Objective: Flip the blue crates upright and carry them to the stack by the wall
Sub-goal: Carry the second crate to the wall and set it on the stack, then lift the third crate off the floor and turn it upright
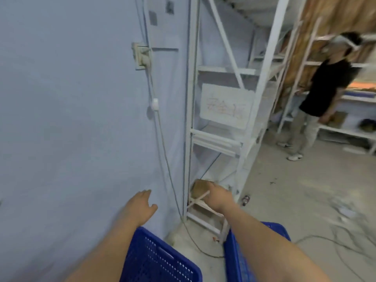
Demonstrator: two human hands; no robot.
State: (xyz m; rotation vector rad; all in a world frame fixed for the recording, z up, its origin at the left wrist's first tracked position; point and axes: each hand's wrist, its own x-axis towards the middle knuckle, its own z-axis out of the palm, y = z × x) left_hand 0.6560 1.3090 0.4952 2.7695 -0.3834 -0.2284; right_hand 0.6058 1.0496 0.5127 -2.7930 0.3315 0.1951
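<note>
Down at the bottom of the frame, two blue crates sit either side of the arms. Left crate (160, 259) is right under the left forearm, perforated face up and toward the camera; right crate (240, 255) pokes out below the right forearm, mostly hidden by it, w/ its rim showing again at the far side. Both hands are out past them, empty.

Left hand (140, 206) is loose, fingers spread a little, thumb out, hovering just short of the wall (71, 119). Right hand (216, 197) reaches toward the foot of the white rack (205, 139), knuckles up, fingers curled down over something brownish on the lowest rails. Gripping it or just passing over? Can't tell, too blurred.

Key relation: the crates lie behind and below the hands, back toward the body, not ahead. So each hand has to come back and down to get a rim. Left hand is nearer its crate, almost straight above the top edge. Left crate's long side seems to run away to the right; prob tipped on edge, but the crop makes that a guess.

Cable (162, 143) hangs down the wall and trails across the floor between the crates: a snag risk. Another person (321, 88) stands well apart at far shelves.
</note>
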